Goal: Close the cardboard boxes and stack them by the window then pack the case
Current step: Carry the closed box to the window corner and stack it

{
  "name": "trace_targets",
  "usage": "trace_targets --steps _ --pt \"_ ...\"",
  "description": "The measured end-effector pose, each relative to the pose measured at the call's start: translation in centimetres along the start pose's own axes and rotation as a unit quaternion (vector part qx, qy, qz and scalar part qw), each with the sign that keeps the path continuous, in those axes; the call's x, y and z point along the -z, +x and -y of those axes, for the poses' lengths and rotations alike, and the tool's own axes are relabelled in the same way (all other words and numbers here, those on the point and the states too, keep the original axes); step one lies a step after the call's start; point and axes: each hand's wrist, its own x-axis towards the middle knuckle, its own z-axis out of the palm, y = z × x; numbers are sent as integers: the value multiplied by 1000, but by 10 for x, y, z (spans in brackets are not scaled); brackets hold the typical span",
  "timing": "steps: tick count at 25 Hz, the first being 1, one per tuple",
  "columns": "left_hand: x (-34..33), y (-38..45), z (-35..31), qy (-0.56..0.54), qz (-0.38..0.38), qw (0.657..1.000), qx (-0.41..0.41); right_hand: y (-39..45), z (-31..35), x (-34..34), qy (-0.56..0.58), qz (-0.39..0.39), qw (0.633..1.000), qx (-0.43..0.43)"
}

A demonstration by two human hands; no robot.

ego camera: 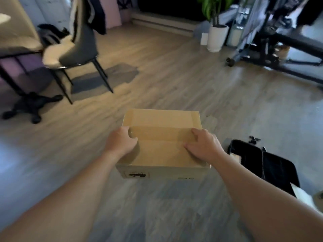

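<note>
Head view, blurred by motion. One tan rectangular cardboard box (161, 145), flaps folded shut on top, held out in front over the grey-brown wood plank floor (192, 88); cannot tell whether resting on the floor or lifted clear. Left hand (121, 141) clamped on the box's left top edge, fingers curled over onto the flap seam. Right hand (203, 145) clamped on the right top edge, fingers spread flat over the flap, thumb toward the near side. Box between the two hands, both wrists nearer the camera than the box middle. Small dark printed mark on the box's near face, unreadable.

One open black soft fabric case (262, 165) on the floor just right of the box, near the right forearm, not touching the box. Small black bits beyond the case's far corner, too blurred to name.

One grey upholstered chair with black legs (82, 49) at far left, white and dark cloth draped on it. One white cylindrical plant pot (216, 38) with green leaves at far right-centre, beside one black metal-framed exercise machine (272, 49). One dark grey flat mat (106, 77) under the chair.
</note>
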Motion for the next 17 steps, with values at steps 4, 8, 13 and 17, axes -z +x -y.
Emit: trace_targets --steps 4,8,13,17 --pt "184 -31 21 -17 -66 995 78 -17 171 78 -23 9 993 115" --pt "334 -63 69 -20 -124 981 148 -43 336 109 -45 30 979 195" --pt "496 -104 173 22 -166 962 217 -75 534 92 -46 76 952 293" --pt "579 -126 255 44 -205 941 266 -88 663 53 -65 109 924 362"
